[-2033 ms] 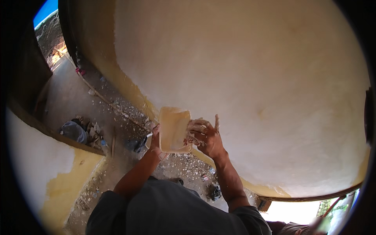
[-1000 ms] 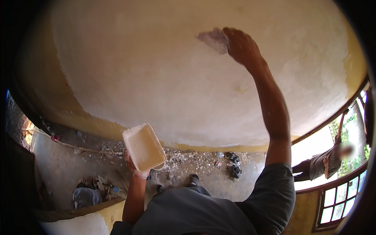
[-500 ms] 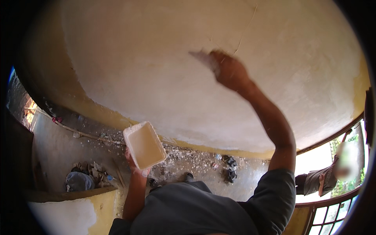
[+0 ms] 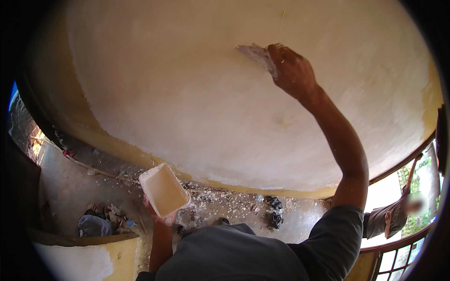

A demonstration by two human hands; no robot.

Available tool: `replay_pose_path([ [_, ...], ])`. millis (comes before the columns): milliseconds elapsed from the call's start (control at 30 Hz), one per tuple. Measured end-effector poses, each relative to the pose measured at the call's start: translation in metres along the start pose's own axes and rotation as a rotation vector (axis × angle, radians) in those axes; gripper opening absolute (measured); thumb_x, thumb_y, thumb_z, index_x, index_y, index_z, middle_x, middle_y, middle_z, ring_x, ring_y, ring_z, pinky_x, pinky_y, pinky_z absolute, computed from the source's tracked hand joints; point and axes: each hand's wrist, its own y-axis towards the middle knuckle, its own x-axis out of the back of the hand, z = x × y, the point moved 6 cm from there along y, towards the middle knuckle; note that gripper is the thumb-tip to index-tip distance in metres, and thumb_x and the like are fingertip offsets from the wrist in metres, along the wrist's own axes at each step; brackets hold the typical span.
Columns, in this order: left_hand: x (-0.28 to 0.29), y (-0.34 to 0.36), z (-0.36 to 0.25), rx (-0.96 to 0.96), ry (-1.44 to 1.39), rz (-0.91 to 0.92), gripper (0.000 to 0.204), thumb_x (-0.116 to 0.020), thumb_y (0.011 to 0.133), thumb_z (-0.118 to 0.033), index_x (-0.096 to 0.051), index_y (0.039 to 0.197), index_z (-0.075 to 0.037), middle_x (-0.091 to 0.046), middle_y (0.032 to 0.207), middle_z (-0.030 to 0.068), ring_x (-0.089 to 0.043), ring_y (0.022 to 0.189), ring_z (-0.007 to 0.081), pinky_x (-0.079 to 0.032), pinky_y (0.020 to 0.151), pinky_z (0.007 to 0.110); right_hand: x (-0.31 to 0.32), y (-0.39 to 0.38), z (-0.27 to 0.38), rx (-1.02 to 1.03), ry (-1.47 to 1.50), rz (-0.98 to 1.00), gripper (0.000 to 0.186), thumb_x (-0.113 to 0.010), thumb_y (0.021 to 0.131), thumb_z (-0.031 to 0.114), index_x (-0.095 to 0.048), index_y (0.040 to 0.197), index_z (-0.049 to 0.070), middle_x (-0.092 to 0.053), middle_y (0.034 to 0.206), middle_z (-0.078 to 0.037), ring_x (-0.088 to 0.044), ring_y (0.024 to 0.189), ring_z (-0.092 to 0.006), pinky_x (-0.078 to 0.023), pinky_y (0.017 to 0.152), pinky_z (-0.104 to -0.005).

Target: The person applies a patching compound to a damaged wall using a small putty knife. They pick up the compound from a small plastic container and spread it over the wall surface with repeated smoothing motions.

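My right hand (image 4: 295, 71) is raised at the wall, closed around a putty knife (image 4: 258, 56) whose flat blade is smeared with pale filler. The blade lies against or very close to the wall (image 4: 187, 103), which bears a whitish coat over yellow paint; exact contact cannot be told. Low on the left, my left hand (image 4: 154, 213) grips a rectangular tub (image 4: 180, 181) from below and the side. Its rim is crusted with filler, and a smooth cream-coloured layer shows inside. Most of the left fingers are hidden by the tub.
White crumbs litter the floor (image 4: 300, 220) along the wall's foot, beside black plastic bags (image 4: 275, 219). A rubbish heap (image 4: 101, 221) lies behind a low wall (image 4: 124, 253) at lower left. Another person (image 4: 391, 215) stands by the window openings at right. A long pole (image 4: 86, 166) lies at left.
My right hand and the putty knife have shifted slightly up and to the right across the wall. The tub in my left hand has dropped a little and moved left.
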Motion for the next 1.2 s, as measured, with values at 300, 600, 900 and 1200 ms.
replay_pose_path([
  [300, 0.014, 0.009, 0.0, -0.064, 0.004, -0.02, 0.073, -0.048, 0.092, -0.061, -0.045, 0.148, -0.015, -0.058, 0.141, 0.0095, -0.06, 0.125, 0.0318, -0.052, 0.101, 0.055, 0.071, 0.097, -0.1, 0.201, -0.218, 0.195, 0.035, -0.068, 0.091, 0.015, -0.057, 0.122, 0.004, -0.069, 0.11, -0.022, -0.068, 0.093, -0.0403, -0.057, 0.077, -0.0469],
  [600, 0.001, 0.013, 0.003, -0.03, -0.034, 0.028, 0.071, -0.048, 0.094, -0.06, -0.046, 0.148, -0.014, -0.058, 0.139, 0.0095, -0.06, 0.123, 0.0314, -0.052, 0.101, 0.055, 0.146, 0.168, -0.125, 0.017, 0.006, -0.063, 0.059, -0.07, 0.08, 0.012, -0.056, 0.135, -0.001, -0.068, 0.117, -0.025, -0.064, 0.111, -0.0393, -0.052, 0.097, -0.0441],
  [900, 0.019, 0.007, 0.009, 0.044, -0.031, -0.013, 0.068, -0.047, 0.095, -0.058, -0.047, 0.147, -0.014, -0.059, 0.137, 0.0094, -0.061, 0.122, 0.0309, -0.052, 0.101, 0.054, -0.027, -0.001, 0.032, -0.184, 0.302, 0.319, 0.022, -0.06, 0.095, 0.02, -0.057, 0.111, 0.005, -0.069, 0.102, -0.021, -0.067, 0.091, -0.0434, -0.056, 0.078, -0.0508],
  [1200, 0.026, -0.002, -0.003, 0.048, 0.034, -0.068, 0.064, -0.046, 0.098, -0.056, -0.049, 0.145, -0.014, -0.06, 0.134, 0.0078, -0.062, 0.118, 0.0296, -0.053, 0.099, 0.052, 0.066, 0.059, -0.05, -0.577, 0.178, -0.096, 0.02, -0.063, 0.086, 0.006, -0.064, 0.106, 0.004, -0.073, 0.092, -0.019, -0.072, 0.09, -0.0385, -0.057, 0.071, -0.0423],
])
